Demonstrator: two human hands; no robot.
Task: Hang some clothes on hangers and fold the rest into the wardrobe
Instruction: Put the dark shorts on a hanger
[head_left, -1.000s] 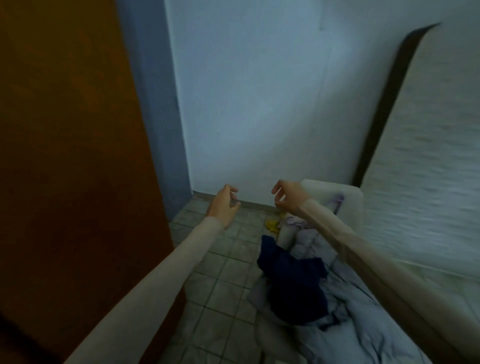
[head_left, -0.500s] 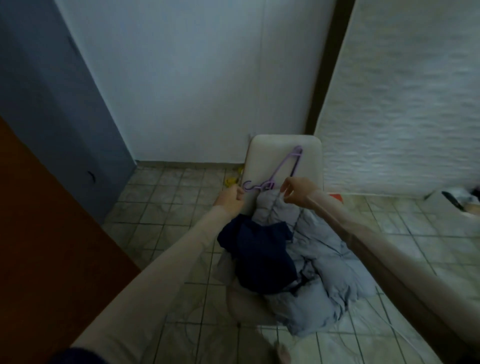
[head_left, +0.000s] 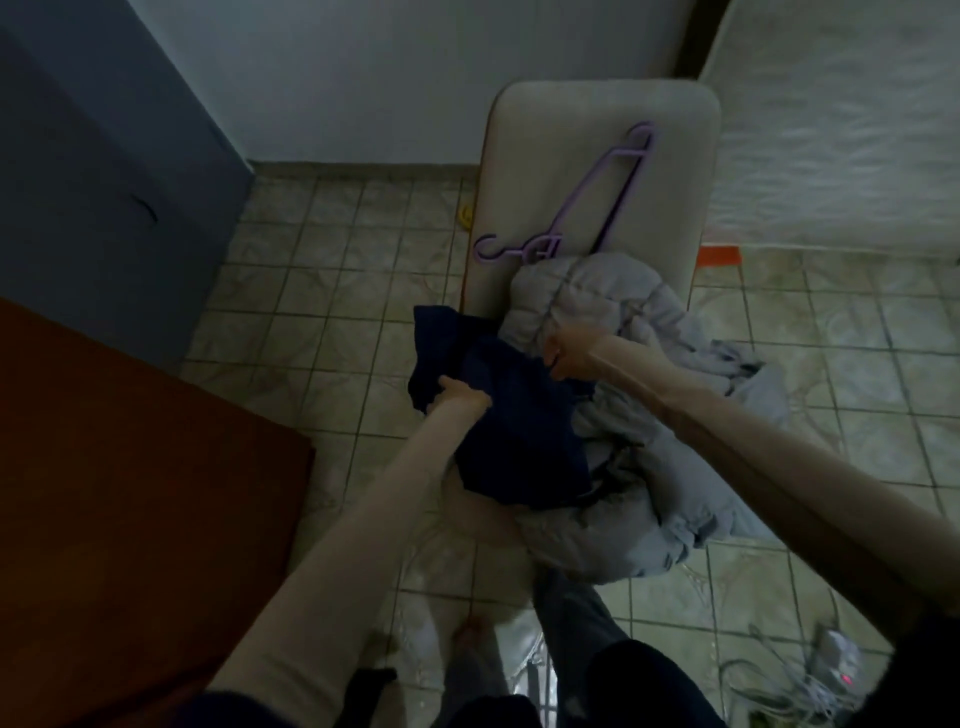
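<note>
On the chair (head_left: 597, 156), both hands, left hand (head_left: 457, 397) and right hand (head_left: 563, 353), grip the navy garment (head_left: 519, 431).

I read this as a home bedroom: tiled floor (head_left: 322, 291), clothes pile (head_left: 623, 395) on a padded chair (head_left: 597, 156), upright mattress (head_left: 841, 130).

A: Anything readable showing up in the head view? Labels, brands, numbers?

B: Nothing legible. No print is showing on the dark blue garment (head_left: 519, 431), and the purple hanger (head_left: 582, 208) lying above it on the chair back is looking plain, no marking resolving.

A: Small device (head_left: 839, 670) on the floor, far lower right of the garment?

B: It is glowing with a red dot only. Any lettering there is coming out too small and blurred.
</note>
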